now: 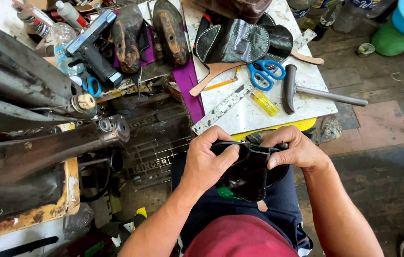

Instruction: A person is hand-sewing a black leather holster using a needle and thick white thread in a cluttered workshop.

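Observation:
Both hands hold a black leather holster-shaped piece [249, 173] over my lap. My left hand [207, 159] grips its left upper edge with the thumb pressed on top. My right hand [293, 148] pinches the right upper edge. A small green object [227, 192] shows just below the leather, beside my left wrist. I sit in dark blue trousers and a red shirt.
A white worktable [254, 114] ahead carries blue scissors [264, 72], a yellow lighter [264, 102], a metal ruler [221, 109], a hammer [302, 90], stitched black leather pieces [240, 42] and wooden shoe lasts [171, 31]. A black sewing machine [44, 143] stands at left, a black pistol-shaped form [90, 47] behind it.

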